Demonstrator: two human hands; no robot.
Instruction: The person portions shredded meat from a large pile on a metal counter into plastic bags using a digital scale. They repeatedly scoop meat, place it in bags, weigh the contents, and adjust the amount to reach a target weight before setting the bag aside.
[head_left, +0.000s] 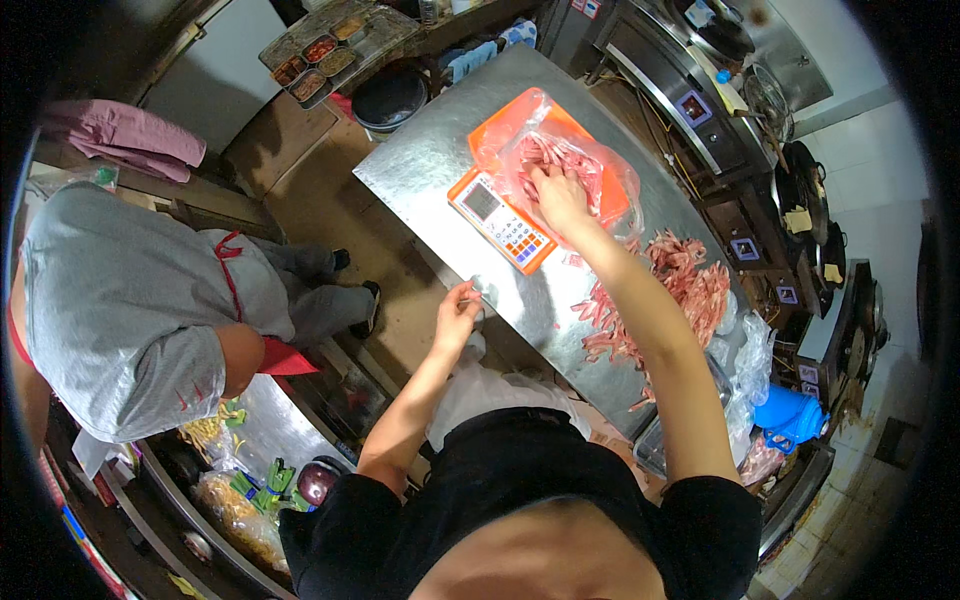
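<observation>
My right hand (556, 196) reaches into a clear plastic bag (626, 187) and rests on strips of raw meat (553, 150) inside it. The bag lies on the orange tray of a digital kitchen scale (499, 217). Whether the fingers grip any strips cannot be told. My left hand (457, 311) is raised by the near edge of the steel table (420, 161), its fingertips close together; whether something thin is between them is unclear. A pile of raw meat strips (686, 289) lies loose on the table, partly behind my right forearm.
A co-worker in a grey shirt (127, 285) stands at the left beside a counter with bagged food (236, 510). Stoves (682, 105) line the right. Plastic bags (752, 352) and a blue jug (787, 412) sit near the table's right end. A black bin (390, 97) stands beyond.
</observation>
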